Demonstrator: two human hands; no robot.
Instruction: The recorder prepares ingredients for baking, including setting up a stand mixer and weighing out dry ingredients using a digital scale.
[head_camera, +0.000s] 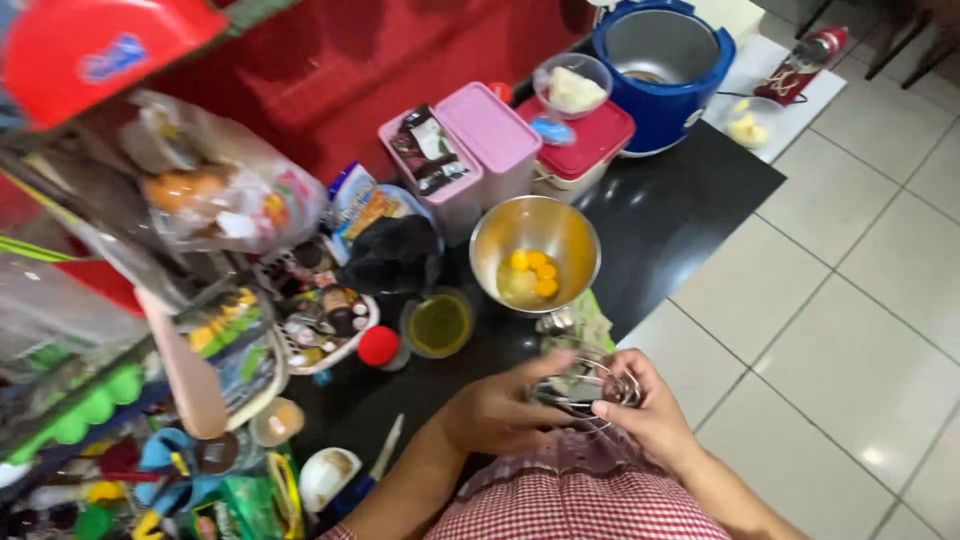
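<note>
Left hand (497, 412): fingers curled around a wire whisk head (583, 386).
Right hand (650, 410): fingertips pinch the same whisk.
Whisk: held between both hands, at the counter edge.
Just beyond: steel bowl (535, 240) with 4 egg yolks (531, 273).

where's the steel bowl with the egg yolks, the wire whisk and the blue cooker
steel bowl (560, 222): head view, on the bare inner wall above the yolks
wire whisk (590, 385): head view, on the wire loops between both hands
blue cooker (668, 105): head view, on the blue outer wall
</note>
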